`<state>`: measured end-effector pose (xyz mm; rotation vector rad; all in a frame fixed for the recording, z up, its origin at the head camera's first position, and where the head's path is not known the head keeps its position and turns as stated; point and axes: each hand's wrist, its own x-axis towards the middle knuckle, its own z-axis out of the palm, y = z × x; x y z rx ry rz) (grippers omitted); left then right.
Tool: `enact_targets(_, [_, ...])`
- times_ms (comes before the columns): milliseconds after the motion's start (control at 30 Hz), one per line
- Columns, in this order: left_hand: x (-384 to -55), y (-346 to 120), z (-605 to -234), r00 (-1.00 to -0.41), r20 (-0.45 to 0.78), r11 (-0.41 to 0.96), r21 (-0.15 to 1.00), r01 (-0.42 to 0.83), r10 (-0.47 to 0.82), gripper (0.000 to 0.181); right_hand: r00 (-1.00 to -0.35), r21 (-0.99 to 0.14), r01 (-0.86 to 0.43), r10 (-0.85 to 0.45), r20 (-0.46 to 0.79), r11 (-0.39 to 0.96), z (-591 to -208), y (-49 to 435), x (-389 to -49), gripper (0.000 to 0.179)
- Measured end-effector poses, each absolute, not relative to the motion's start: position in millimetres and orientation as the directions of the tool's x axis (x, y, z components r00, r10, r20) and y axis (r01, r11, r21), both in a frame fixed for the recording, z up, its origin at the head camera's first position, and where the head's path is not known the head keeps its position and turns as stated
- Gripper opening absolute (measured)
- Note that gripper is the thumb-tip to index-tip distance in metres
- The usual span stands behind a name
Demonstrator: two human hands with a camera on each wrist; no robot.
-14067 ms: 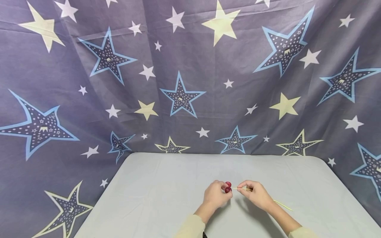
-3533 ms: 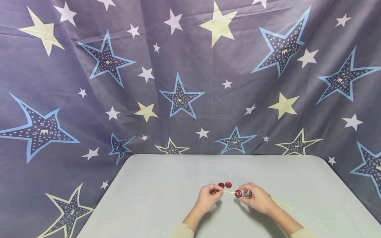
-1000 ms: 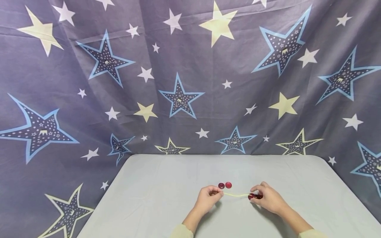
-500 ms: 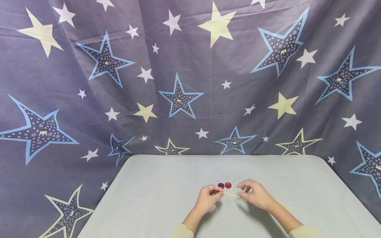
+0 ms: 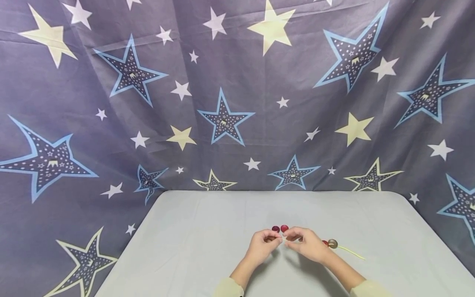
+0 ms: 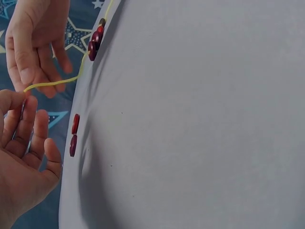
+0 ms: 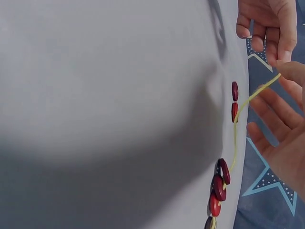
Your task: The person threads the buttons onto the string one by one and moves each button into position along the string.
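Observation:
My left hand pinches the end of a yellow cord between thumb and index finger. Thumb and index finger of my right hand close on the same cord end, fingertips right at the left hand's; its other fingers hang loose. From there the cord runs down through a row of threaded buttons lying on the table: a dark red button, another dark red one, a bright red button and a brownish button. Behind the fingertips lie two loose buttons, one dark red, one brighter red.
A pale grey cloth covers the table. The cord's tail lies on it at the right, beyond the brownish button. Behind the table's far edge hangs a purple-grey curtain printed with stars.
The right hand slid a dark red button rightward along the cord, let go, and came back left to the cord's end. The threaded buttons now show behind it. The left hand stayed nearly in place lately.

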<state>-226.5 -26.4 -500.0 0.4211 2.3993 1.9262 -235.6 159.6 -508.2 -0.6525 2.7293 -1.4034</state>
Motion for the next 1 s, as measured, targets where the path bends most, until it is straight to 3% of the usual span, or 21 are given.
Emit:
enact_targets(300, [-221,-28,-491,-0.96,0.152,0.177,0.964,0.197,0.236,0.013,-0.901,-0.849,-0.321,-0.413,0.136,0.42,-508,157,-237,0.033])
enact_targets(633, [-239,-25,-529,-0.964,0.131,0.196,0.964,0.179,0.233,0.013,-0.919,-0.837,-0.304,-0.371,0.132,0.455,-508,162,-233,0.019])
enact_targets(900, [-240,-31,-536,-0.925,0.263,0.161,0.936,0.314,0.274,0.016,-0.927,-0.825,-0.309,-0.344,0.15,0.473,-512,163,-234,0.015])
enact_targets(1000, [-241,-30,-535,-0.94,0.218,0.183,0.945,0.271,0.263,0.015,-0.923,-0.828,-0.318,-0.351,0.159,0.461,-513,163,-234,0.014])
